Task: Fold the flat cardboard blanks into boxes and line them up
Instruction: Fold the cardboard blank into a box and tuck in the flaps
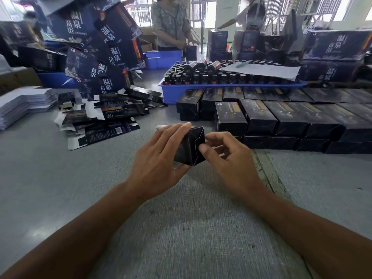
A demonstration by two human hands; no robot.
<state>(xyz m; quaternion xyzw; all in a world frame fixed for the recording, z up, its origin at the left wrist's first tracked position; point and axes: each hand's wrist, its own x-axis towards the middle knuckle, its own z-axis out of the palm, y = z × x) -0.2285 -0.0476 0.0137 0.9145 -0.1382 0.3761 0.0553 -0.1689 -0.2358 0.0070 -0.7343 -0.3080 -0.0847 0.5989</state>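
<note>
Box (189, 147) gripped in my left hand (159, 158); right hand (223, 152) pinches the end flap. I should press it flush, then line up.

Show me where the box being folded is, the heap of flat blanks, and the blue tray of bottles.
Box being folded (188, 147), head view: its dark end face between both hands.
Heap of flat blanks (104, 119), head view: a printed sheet mid-heap.
Blue tray (221, 84), head view: its front rim.
</note>
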